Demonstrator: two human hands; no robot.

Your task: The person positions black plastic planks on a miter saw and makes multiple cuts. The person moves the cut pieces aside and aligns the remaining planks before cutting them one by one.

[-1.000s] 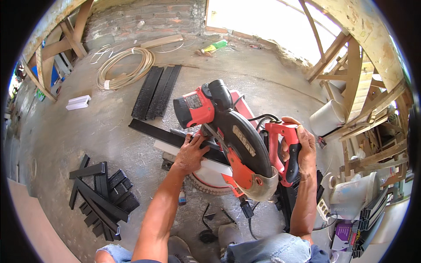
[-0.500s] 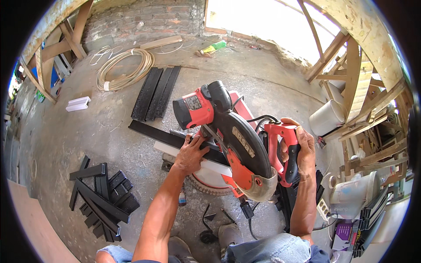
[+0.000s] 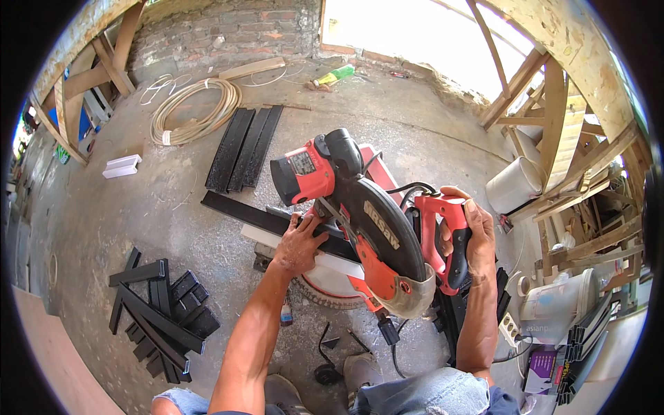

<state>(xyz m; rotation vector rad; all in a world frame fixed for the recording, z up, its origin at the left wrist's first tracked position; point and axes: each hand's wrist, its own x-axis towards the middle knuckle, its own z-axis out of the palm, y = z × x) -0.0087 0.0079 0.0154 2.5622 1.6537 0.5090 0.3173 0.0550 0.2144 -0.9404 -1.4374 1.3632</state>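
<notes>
A red and black miter saw [image 3: 391, 225] stands on the floor in front of me, its black blade guard over the round base. My right hand [image 3: 479, 235] is wrapped round the saw's red and black handle [image 3: 449, 238]. On the saw's left side lies a long black profile bar [image 3: 238, 211], sticking out past the pale table. My left hand [image 3: 299, 249] presses and grips this bar against the saw, left of the guard. The bar's right end and the blade are hidden under the guard.
Several cut black pieces [image 3: 162, 311] lie heaped at the left. Longer black profiles [image 3: 242, 149] and a coiled hose [image 3: 197, 111] lie farther back. A tape measure [image 3: 327, 374] is near my feet. Buckets [image 3: 515, 185], a power strip [image 3: 510, 328] and stacked timber [image 3: 595, 235] are at the right.
Almost nothing differs. The whole view has shifted very slightly; both hands keep their hold and the saw head stays at the same height.
</notes>
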